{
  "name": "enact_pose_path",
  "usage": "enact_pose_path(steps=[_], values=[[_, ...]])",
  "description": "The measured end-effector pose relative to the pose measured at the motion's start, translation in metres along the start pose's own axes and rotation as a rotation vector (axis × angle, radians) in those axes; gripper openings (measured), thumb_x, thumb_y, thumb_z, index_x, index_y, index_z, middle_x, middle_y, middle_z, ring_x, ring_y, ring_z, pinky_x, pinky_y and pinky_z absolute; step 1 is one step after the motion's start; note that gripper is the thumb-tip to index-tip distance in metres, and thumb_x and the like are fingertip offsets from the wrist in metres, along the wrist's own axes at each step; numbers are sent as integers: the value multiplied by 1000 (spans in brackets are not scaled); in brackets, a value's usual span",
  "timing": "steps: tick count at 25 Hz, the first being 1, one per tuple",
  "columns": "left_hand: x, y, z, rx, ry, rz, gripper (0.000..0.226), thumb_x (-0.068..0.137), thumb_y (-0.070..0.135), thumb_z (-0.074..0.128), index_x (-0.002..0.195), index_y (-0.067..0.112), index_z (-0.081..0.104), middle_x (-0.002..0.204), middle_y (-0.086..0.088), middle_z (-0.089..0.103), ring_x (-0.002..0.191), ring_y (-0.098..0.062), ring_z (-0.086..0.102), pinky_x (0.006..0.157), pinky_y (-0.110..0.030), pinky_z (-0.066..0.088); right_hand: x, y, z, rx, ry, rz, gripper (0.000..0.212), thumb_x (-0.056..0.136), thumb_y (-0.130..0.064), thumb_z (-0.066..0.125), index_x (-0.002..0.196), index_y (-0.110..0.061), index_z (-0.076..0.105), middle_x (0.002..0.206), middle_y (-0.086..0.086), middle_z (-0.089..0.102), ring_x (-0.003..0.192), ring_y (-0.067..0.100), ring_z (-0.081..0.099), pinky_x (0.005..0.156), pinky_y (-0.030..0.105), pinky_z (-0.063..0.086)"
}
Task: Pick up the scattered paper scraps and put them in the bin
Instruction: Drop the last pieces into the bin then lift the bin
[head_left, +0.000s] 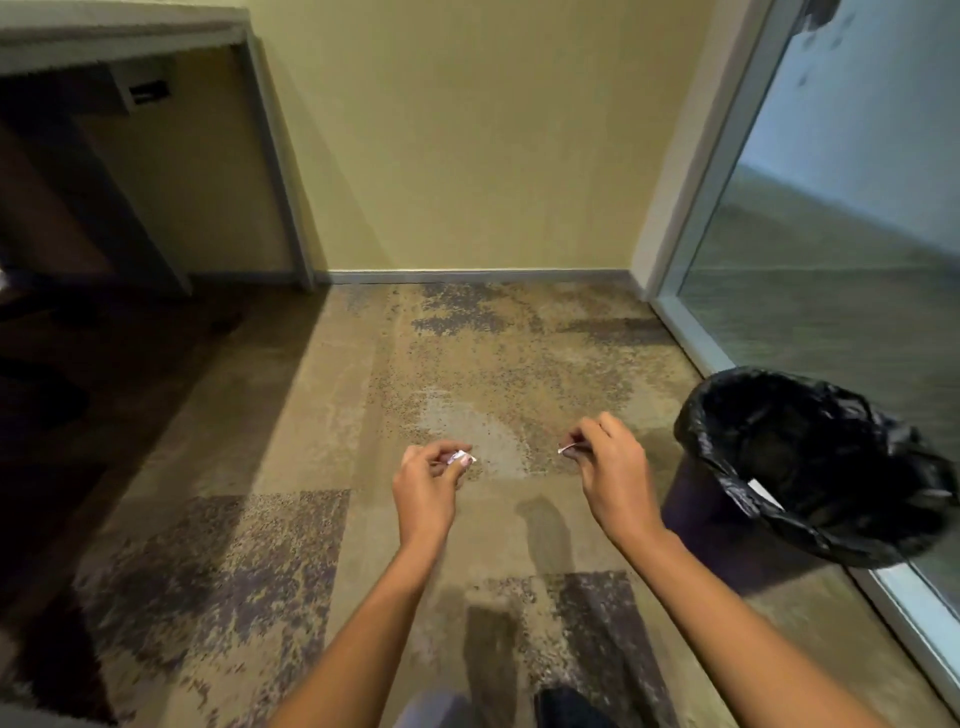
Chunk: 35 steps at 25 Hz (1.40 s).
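Note:
My left hand (428, 480) is held over the carpet with its fingers pinched on a small white paper scrap (461, 458). My right hand (608, 460) is to the right of it at about the same height, pinching a thin white paper scrap (566, 448) between thumb and fingertips. The bin (727, 514), dark with a black plastic liner (810, 457), stands on the floor to the right of my right hand. A pale scrap (763, 491) shows inside the bin at its near rim. I see no loose scraps on the carpet.
A patterned beige and purple carpet (363, 415) covers the floor. A yellow wall (467, 156) closes the far side. A glass panel with a pale frame (831, 260) runs along the right behind the bin. A desk (130, 41) stands at the far left over dark shadow.

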<state>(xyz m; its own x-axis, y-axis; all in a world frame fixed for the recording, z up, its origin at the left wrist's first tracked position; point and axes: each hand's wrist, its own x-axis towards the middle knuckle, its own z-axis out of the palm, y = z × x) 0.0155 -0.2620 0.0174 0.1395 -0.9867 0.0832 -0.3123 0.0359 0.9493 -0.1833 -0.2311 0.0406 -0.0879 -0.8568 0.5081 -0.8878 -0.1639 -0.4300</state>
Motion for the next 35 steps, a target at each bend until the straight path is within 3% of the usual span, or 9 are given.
enact_pose_path(steps=[6, 10, 15, 17, 19, 22, 27, 31, 35], values=[[-40, 67, 76, 16, -201, 139, 12, 79, 15, 73, 85, 26, 73, 89, 8, 61, 74, 0, 57, 64, 0, 40, -37, 34, -71, -96, 149, 126, 14, 74, -14, 77, 76, -13, 64, 74, 1, 60, 81, 21, 52, 68, 29, 40], [-56, 107, 142, -45, -349, 137, 13, 80, 18, 71, 86, 30, 74, 89, 1, 70, 75, -11, 67, 71, -22, 56, -45, 66, -114, -261, 348, 293, 9, 73, -22, 78, 74, -17, 71, 63, -2, 61, 76, 22, 50, 67, 31, 42], [-73, 146, 216, -141, -497, 25, 18, 85, 7, 63, 99, 13, 74, 81, -3, 68, 59, -5, 64, 51, -3, 44, -29, 117, -145, -241, 424, 694, 6, 84, -26, 68, 83, -21, 71, 69, 6, 63, 80, 31, 60, 61, 33, 44], [-79, 152, 241, -129, -545, -22, 21, 86, 5, 61, 104, 11, 72, 83, -1, 68, 57, -2, 63, 56, -4, 47, -21, 138, -148, -174, 455, 813, 7, 88, -24, 64, 87, -21, 70, 82, 11, 70, 82, 33, 63, 65, 35, 49], [-82, 152, 260, -77, -568, -40, 27, 84, 6, 62, 110, 12, 70, 95, -4, 72, 78, -10, 70, 80, -17, 53, -17, 154, -149, -110, 484, 873, 14, 89, -12, 57, 93, -20, 69, 87, 13, 71, 82, 34, 64, 68, 37, 52], [-87, 151, 271, 0, -624, -63, 39, 87, 9, 58, 125, 12, 60, 120, -4, 66, 110, -18, 61, 92, -20, 42, -15, 170, -146, -74, 463, 851, 36, 87, 5, 43, 107, -15, 66, 96, 18, 69, 88, 35, 64, 76, 41, 54], [-90, 138, 282, 41, -789, -30, 55, 94, 5, 49, 146, 12, 32, 149, -2, 39, 133, -15, 44, 104, -19, 35, -29, 177, -133, -80, 406, 820, 35, 89, 6, 44, 114, -9, 64, 103, 17, 68, 97, 32, 62, 82, 38, 49], [-93, 129, 282, 63, -769, 30, 48, 96, 4, 43, 142, 15, 40, 146, -1, 43, 129, -15, 48, 99, -18, 36, -46, 176, -126, -80, 414, 796, 28, 89, 5, 48, 103, -9, 67, 99, 13, 68, 93, 29, 62, 80, 34, 46], [-100, 131, 255, 30, -617, 86, 34, 94, 5, 46, 122, 18, 60, 118, -1, 64, 92, -12, 58, 75, -15, 41, -60, 163, -131, -103, 428, 717, 20, 85, 5, 56, 93, -9, 68, 90, 10, 66, 84, 26, 62, 74, 28, 41]])
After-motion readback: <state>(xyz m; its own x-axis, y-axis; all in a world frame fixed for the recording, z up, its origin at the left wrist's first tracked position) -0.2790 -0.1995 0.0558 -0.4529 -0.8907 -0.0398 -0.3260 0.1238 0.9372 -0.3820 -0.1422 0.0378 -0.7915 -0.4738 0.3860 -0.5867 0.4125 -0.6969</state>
